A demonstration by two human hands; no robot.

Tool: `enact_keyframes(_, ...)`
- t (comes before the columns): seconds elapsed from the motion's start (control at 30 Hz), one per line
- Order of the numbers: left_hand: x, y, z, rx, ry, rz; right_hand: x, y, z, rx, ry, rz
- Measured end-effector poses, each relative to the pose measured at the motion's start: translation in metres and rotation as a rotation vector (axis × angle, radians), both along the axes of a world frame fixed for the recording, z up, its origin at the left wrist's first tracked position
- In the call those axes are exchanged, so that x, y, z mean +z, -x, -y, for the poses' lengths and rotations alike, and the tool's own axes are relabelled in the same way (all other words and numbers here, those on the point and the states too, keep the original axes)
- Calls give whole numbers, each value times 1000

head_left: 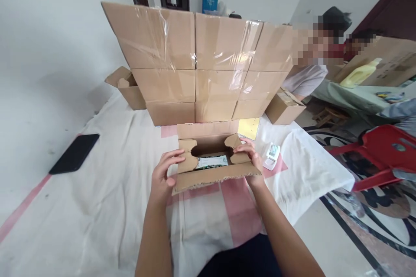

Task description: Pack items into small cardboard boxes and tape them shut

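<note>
1. Left hand (164, 171): fingers curled onto the left side flap of an open carton (216, 176), thumb near its front corner, gripping that end.
2. Right hand (252, 160): fingers bent over the carton's right side flap, gripping the other end.
3. Inside the carton lies a packet with a pale label (212, 162).
4. The carton is between the hands, over a white-and-pink cloth (107, 207); whether its base touches the cloth is hidden.
5. Right of the carton: a small white case (271, 156). Just behind its right corner: a yellow sheet (249, 128).
6. Behind the carton: a wall of taped boxes (214, 60).
7. Well left of the carton: a flat black device (74, 154).
8. Beyond the carton, far right: a person in a pale shirt (310, 78).
</note>
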State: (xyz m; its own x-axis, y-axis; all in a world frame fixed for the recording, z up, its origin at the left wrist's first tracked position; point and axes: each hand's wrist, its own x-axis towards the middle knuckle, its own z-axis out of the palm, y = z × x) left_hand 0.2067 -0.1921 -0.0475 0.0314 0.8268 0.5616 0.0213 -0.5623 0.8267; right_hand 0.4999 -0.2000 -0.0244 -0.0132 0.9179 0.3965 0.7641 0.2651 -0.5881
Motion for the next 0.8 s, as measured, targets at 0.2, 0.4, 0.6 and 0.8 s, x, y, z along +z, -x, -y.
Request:
enact_keyframes(0.2, 2, 2, -4, 57, 62, -44, -13, 5, 0, -22, -73, -58)
enact_keyframes(0.4, 6, -11, -4, 87, 127, 80, -8, 16, 7, 12, -148, -394)
enact_keyframes(0.6, 5, -13, -7, 90, 156, 95, -11, 15, 3, 53, -151, -483)
enact_keyframes(0.8, -3, -18, -11, 184, 127, 0, -17, 5, -16, 140, -229, -496)
